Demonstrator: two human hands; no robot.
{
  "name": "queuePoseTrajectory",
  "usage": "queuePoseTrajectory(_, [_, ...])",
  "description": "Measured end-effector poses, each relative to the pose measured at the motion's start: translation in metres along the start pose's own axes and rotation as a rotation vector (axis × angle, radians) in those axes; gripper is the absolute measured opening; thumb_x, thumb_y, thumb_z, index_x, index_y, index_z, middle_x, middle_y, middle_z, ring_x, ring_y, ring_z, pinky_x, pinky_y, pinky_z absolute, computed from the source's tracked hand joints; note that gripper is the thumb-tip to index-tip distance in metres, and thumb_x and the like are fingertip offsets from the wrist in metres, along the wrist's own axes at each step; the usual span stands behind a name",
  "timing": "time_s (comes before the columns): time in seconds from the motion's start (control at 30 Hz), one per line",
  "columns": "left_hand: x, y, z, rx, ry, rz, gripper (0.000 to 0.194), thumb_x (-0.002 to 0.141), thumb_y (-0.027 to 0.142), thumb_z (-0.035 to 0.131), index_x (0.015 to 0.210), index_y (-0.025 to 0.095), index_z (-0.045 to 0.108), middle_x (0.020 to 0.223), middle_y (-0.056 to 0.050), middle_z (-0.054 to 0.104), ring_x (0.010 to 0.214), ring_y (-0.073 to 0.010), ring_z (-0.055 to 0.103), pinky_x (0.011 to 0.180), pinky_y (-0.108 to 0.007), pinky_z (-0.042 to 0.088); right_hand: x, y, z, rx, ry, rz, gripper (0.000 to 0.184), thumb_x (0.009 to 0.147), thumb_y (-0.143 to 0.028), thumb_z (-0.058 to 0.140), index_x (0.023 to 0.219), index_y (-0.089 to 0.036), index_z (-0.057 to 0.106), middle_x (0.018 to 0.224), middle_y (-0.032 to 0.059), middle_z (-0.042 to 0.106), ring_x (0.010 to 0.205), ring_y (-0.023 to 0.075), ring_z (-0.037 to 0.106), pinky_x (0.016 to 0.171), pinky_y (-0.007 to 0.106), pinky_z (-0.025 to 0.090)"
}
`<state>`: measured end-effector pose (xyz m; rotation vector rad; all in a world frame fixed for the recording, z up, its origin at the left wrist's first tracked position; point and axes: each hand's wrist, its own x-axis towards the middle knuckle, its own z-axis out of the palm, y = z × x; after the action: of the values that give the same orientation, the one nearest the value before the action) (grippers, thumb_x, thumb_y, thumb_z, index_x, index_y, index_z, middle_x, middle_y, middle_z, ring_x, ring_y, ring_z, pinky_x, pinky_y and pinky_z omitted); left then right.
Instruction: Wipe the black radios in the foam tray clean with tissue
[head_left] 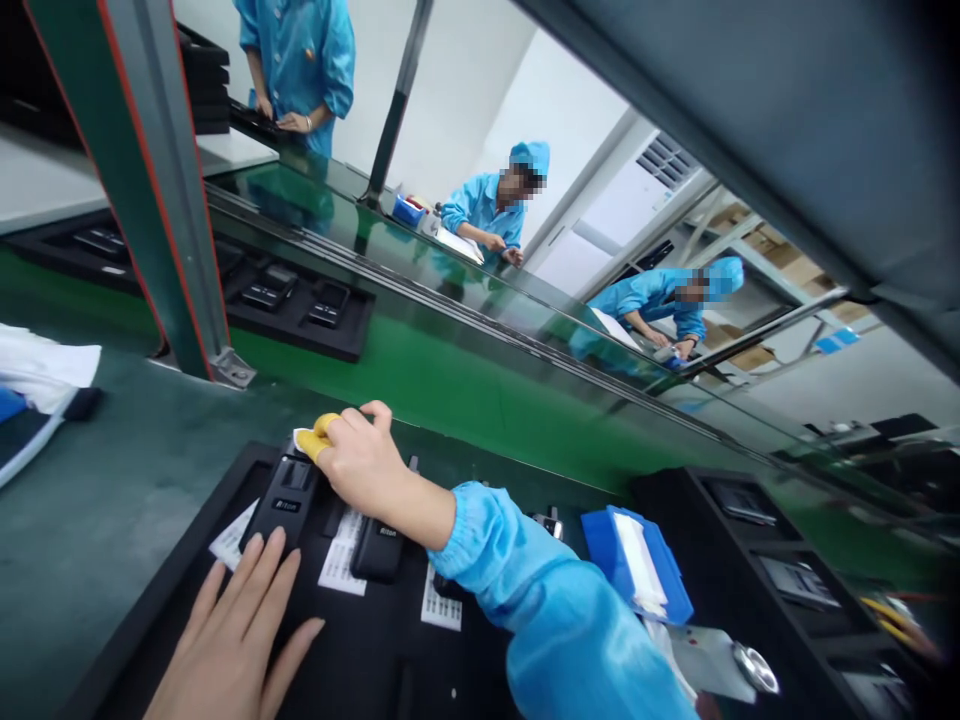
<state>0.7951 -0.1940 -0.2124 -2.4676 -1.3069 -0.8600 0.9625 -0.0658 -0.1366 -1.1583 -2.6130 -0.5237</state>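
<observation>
A black handheld device [283,490] marked "Riton" lies in a black foam tray [360,660]. My left hand [232,640] is spread flat, fingertips resting on the device's lower end. At its top end is my right hand [360,455], with yellow finger cots on two fingers. Those fingers are closed on a small white wipe [300,440] pressed against the device. Another black device [379,550] lies to the right, partly covered by my right wrist. White printed labels [343,560] stick out beside the devices.
At the right stand a blue box [637,565] with white wipes and a bottle with a metal cap [754,668]. More trays with devices [300,300] lie on the green belt [450,370]. A metal post [161,190] rises at left. Several people in blue work beyond.
</observation>
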Motion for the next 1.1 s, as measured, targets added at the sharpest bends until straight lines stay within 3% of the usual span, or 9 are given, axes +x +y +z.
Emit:
queuePoseTrajectory(0.2, [-0.005, -0.001, 0.003, -0.036, -0.003, 0.024, 0.049, 0.087, 0.038, 0.045, 0.126, 0.008, 0.051, 0.139, -0.018, 0.046, 0.139, -0.0261, 0.027, 0.117, -0.042, 0.012, -0.003, -0.001, 0.003, 0.048, -0.079, -0.138, 0.024, 0.096, -0.021, 0.043, 0.094, -0.024, 0.067, 0.1, 0.0008, 0.06, 0.088, 0.0132, 0.043, 0.088, 0.042, 0.019])
queuePoseTrajectory(0.3, [-0.004, 0.008, 0.001, -0.127, -0.011, -0.092, 0.041, 0.089, 0.032, 0.042, 0.122, 0.012, 0.054, 0.135, -0.015, 0.051, 0.14, -0.0241, 0.026, 0.117, -0.042, 0.013, -0.018, 0.007, 0.001, 0.038, -0.067, -0.153, 0.024, 0.097, -0.022, 0.043, 0.096, -0.024, 0.066, 0.098, 0.0007, 0.06, 0.087, 0.0126, 0.043, 0.089, 0.041, 0.018])
queuePoseTrajectory(0.43, [-0.002, 0.017, 0.002, -0.209, -0.013, -0.227, 0.038, 0.091, 0.032, 0.038, 0.12, 0.014, 0.054, 0.132, -0.014, 0.054, 0.138, -0.0235, 0.03, 0.116, -0.044, 0.017, -0.029, 0.018, 0.002, -0.035, -0.026, -0.064, 0.025, 0.097, -0.022, 0.042, 0.093, -0.023, 0.067, 0.089, 0.0007, 0.06, 0.083, 0.0117, 0.043, 0.089, 0.04, 0.018])
queuePoseTrajectory(0.5, [-0.003, 0.016, 0.005, -0.199, -0.008, -0.227, 0.039, 0.091, 0.032, 0.039, 0.122, 0.014, 0.053, 0.133, -0.015, 0.053, 0.138, -0.0234, 0.03, 0.115, -0.044, 0.018, -0.026, 0.018, 0.003, -0.06, -0.007, -0.009, 0.026, 0.097, -0.021, 0.043, 0.092, -0.023, 0.068, 0.088, 0.001, 0.06, 0.082, 0.0117, 0.043, 0.088, 0.04, 0.018])
queuePoseTrajectory(0.63, [-0.006, 0.007, 0.007, -0.141, -0.003, -0.086, 0.039, 0.088, 0.029, 0.043, 0.122, 0.014, 0.054, 0.131, -0.013, 0.055, 0.141, -0.0215, 0.022, 0.117, -0.042, 0.013, -0.009, 0.007, 0.004, -0.027, -0.005, 0.004, 0.027, 0.099, -0.023, 0.039, 0.107, -0.026, 0.064, 0.093, 0.0014, 0.06, 0.084, 0.0118, 0.044, 0.088, 0.041, 0.02])
queuePoseTrajectory(0.73, [-0.005, 0.008, 0.004, -0.164, -0.008, -0.114, 0.041, 0.087, 0.032, 0.044, 0.123, 0.016, 0.055, 0.129, -0.013, 0.057, 0.14, -0.024, 0.025, 0.116, -0.044, 0.014, -0.004, 0.001, 0.005, -0.015, -0.006, -0.028, 0.027, 0.099, -0.023, 0.039, 0.108, -0.026, 0.064, 0.095, 0.0012, 0.06, 0.084, 0.0119, 0.044, 0.088, 0.041, 0.02])
queuePoseTrajectory(0.93, [0.002, 0.019, -0.004, -0.172, -0.01, -0.167, 0.04, 0.089, 0.033, 0.042, 0.122, 0.016, 0.057, 0.13, -0.013, 0.056, 0.136, -0.0259, 0.033, 0.115, -0.044, 0.019, -0.032, 0.012, -0.002, -0.081, 0.043, 0.043, 0.022, 0.094, -0.02, 0.048, 0.084, -0.02, 0.067, 0.084, 0.0009, 0.059, 0.08, 0.0124, 0.043, 0.085, 0.039, 0.019])
queuePoseTrajectory(1.0, [0.003, 0.018, -0.004, -0.154, 0.012, -0.184, 0.04, 0.091, 0.032, 0.037, 0.12, 0.012, 0.057, 0.131, -0.015, 0.055, 0.135, -0.0258, 0.035, 0.115, -0.044, 0.019, -0.038, 0.01, -0.007, -0.085, 0.122, 0.072, 0.024, 0.095, -0.02, 0.046, 0.083, -0.02, 0.067, 0.086, 0.001, 0.06, 0.079, 0.012, 0.043, 0.084, 0.039, 0.019])
queuePoseTrajectory(1.1, [0.003, 0.013, -0.002, -0.071, 0.037, -0.101, 0.042, 0.089, 0.033, 0.04, 0.118, 0.008, 0.058, 0.131, -0.018, 0.054, 0.134, -0.0282, 0.037, 0.114, -0.044, 0.018, -0.038, -0.008, -0.01, -0.037, 0.185, -0.003, 0.023, 0.096, -0.022, 0.044, 0.093, -0.022, 0.066, 0.086, 0.0004, 0.06, 0.079, 0.0118, 0.043, 0.083, 0.038, 0.02])
